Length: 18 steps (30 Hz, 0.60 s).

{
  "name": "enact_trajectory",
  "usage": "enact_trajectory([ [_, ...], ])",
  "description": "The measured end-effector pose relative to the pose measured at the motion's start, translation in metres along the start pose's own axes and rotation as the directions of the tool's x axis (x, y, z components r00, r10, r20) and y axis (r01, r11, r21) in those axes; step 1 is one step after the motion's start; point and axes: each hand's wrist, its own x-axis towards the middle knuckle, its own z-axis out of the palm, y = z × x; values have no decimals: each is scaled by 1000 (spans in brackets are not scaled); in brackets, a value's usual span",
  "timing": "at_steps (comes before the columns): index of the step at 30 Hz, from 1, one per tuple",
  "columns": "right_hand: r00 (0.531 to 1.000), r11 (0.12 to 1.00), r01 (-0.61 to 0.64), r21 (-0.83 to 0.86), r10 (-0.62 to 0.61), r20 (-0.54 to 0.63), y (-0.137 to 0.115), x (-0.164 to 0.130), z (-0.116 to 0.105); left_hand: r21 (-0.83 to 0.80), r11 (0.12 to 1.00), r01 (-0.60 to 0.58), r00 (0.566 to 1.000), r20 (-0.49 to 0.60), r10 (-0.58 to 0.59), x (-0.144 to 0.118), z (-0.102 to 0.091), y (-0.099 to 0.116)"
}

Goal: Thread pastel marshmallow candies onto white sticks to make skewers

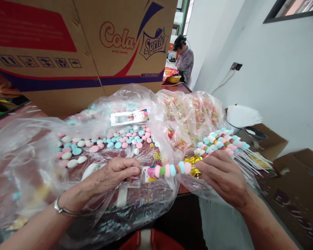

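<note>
A candy skewer (173,170) with pink, blue and green pieces stretches level between my two hands. My left hand (120,170) is closed, thumb and fingers pinching at its left end, where a colourful printed wrapper (149,174) shows. Fingers of my right hand (221,173) are closed round the right end and hide it. Beyond my right hand lies a pile of finished candy skewers (219,141) with white sticks. Gold twist ties (193,163) lie just behind the held skewer. Loose pink, blue and white candies (117,139) are spread behind my left hand.
A large cardboard box (88,45) stands at the back left. Clear bags of ring-shaped gummies (190,109) sit behind the skewers. A stack of printed wrappers (130,117) rests on plastic. Open cartons (299,194) are at right. Another person (185,60) works farther back.
</note>
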Motion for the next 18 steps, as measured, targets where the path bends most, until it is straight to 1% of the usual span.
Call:
enact_trajectory([
  [2,1000,999,-20,36,19,23,1,4,7,20,999,-33,998,53,32,3,0,-6],
  [4,999,996,-33,79,31,31,0,9,14,42,996,-73,995,70,70,6,-1,-10],
  [6,999,993,-39,111,35,32,-3,14,20,52,995,-88,993,78,84,9,-2,-10],
  [7,999,993,-43,114,39,36,-4,17,22,50,996,-76,993,93,72,9,-3,-7],
  [9,998,993,-53,105,49,43,-7,21,25,30,999,-23,983,183,17,8,-3,0],
  [11,997,993,-68,98,63,52,-9,24,26,-12,998,57,955,294,-51,6,-4,10],
  [13,995,991,-74,113,65,82,-9,26,25,-64,991,120,928,361,-89,4,-3,18],
  [15,990,987,-71,141,53,130,-8,28,24,-91,985,145,924,367,-102,3,-2,23],
  [18,982,979,-49,196,12,187,-5,33,23,-45,987,155,915,382,-127,4,4,29],
])
